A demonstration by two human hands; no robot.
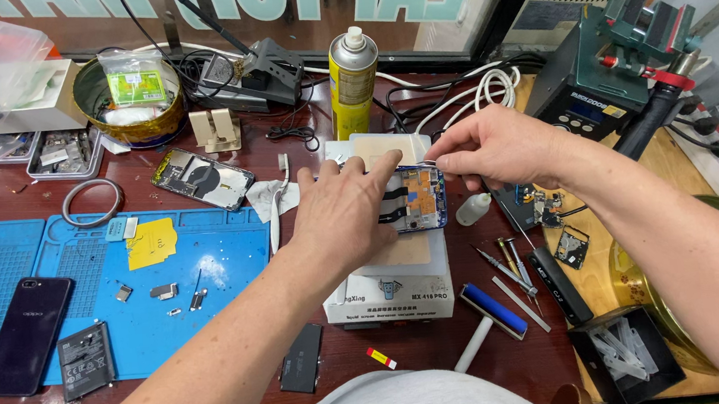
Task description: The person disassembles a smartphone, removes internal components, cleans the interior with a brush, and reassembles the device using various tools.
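Note:
An opened phone body (pixel 422 198) with exposed circuit board and flex cables lies on a white heating-plate box (pixel 390 299) at the middle of the bench. My left hand (pixel 345 216) lies flat over the phone's left part, fingers pressing it down. My right hand (pixel 493 145) reaches in from the right and pinches something thin at the phone's top right edge; what it pinches is too small to tell.
A yellow spray can (pixel 353 79) stands behind the box. A blue mat (pixel 115 284) at left holds small parts and a yellow note. A dark phone (pixel 26 335), a battery (pixel 85 360), screwdrivers (pixel 508 267), a roller (pixel 492 312) and a soldering station (pixel 599 68) surround the work.

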